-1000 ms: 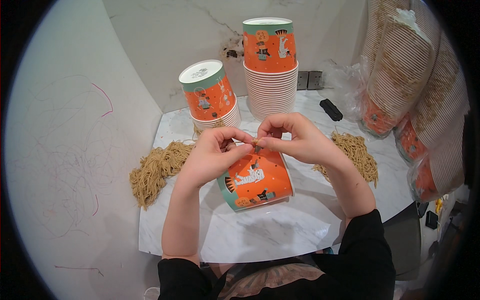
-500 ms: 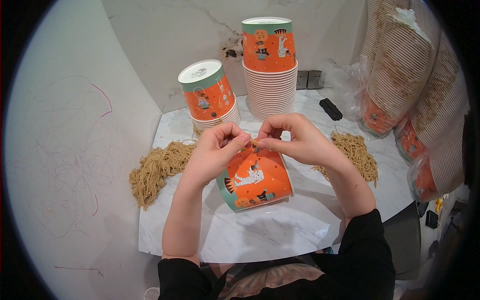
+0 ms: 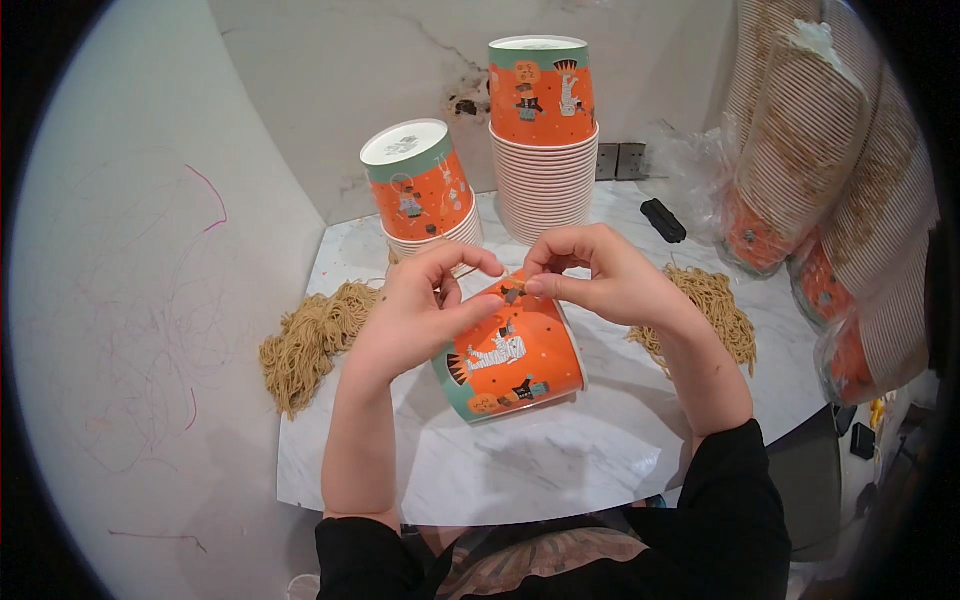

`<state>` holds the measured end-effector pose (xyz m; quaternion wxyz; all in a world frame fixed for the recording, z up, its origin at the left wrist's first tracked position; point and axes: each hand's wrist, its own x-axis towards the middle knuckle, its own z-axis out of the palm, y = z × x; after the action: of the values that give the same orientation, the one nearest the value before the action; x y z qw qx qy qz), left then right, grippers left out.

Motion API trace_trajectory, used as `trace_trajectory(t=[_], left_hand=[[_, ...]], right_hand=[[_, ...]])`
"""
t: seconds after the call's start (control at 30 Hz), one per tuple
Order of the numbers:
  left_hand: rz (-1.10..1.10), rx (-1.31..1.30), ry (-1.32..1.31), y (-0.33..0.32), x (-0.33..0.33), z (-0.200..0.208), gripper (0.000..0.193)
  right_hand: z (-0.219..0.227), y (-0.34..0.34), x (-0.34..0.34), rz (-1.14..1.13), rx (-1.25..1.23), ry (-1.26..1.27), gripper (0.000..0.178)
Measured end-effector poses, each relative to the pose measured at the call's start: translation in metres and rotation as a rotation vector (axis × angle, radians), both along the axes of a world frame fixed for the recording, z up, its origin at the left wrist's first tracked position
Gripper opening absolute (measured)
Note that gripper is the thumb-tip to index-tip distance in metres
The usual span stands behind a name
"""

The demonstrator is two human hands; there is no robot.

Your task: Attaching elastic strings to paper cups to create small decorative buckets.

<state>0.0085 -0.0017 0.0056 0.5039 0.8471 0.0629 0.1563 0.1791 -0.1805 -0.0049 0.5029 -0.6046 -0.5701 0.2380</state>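
An orange paper bucket (image 3: 540,345) with a green band and cartoon figures lies tilted on its side between my forearms. At its upper edge, my right hand (image 3: 600,275) pinches a thin tan yarn strand (image 3: 513,281) between thumb and forefinger. My left hand (image 3: 425,305) is just left of it, thumb and forefinger spread apart, the other fingers curled. Some of the strand passes by the left forefinger; whether the curled fingers grip it is hidden. A tan yarn bundle (image 3: 315,345) lies beyond my left forearm, and another yarn bundle (image 3: 708,310) beside my right forearm.
A tall stack of paper buckets (image 3: 543,150) and a shorter leaning stack (image 3: 418,185) stand upside down at the back. A black oblong object (image 3: 662,220) lies at the back right. Plastic-wrapped bucket stacks (image 3: 800,140) crowd the right side. A white wall (image 3: 130,300) bounds the left.
My left thumb and forefinger have parted from their pinch near the right fingertips. My right hand still pinches the strand. The bucket lies where it was.
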Motion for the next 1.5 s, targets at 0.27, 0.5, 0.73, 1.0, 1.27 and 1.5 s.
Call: trace_trajectory(t=[0.27,0.5,0.73,1.0,1.27,1.5], left_hand=[[-0.021,-0.235,-0.052,-0.011,0.013,-0.011,0.015],[-0.017,-0.332,-0.169,-0.014,0.018,-0.016,0.017],[-0.039,-0.401,-0.201,-0.018,0.018,-0.014,0.034],[-0.087,-0.435,-0.194,-0.019,0.017,-0.013,0.038],[-0.168,-0.519,-0.135,-0.019,0.015,-0.012,0.036],[-0.237,-0.67,-0.086,-0.021,0.014,-0.011,0.034]], right_hand=[[0.007,-0.003,-0.006,0.01,-0.024,0.0,0.012],[0.007,-0.008,-0.004,-0.124,0.119,-0.182,0.01],[0.015,-0.01,-0.014,-0.196,0.361,-0.357,0.012],[0.014,-0.013,-0.015,-0.143,0.302,-0.492,0.012],[0.014,-0.012,-0.014,-0.089,0.349,-0.743,0.012],[0.015,-0.014,-0.01,-0.155,0.344,-0.839,0.014]])
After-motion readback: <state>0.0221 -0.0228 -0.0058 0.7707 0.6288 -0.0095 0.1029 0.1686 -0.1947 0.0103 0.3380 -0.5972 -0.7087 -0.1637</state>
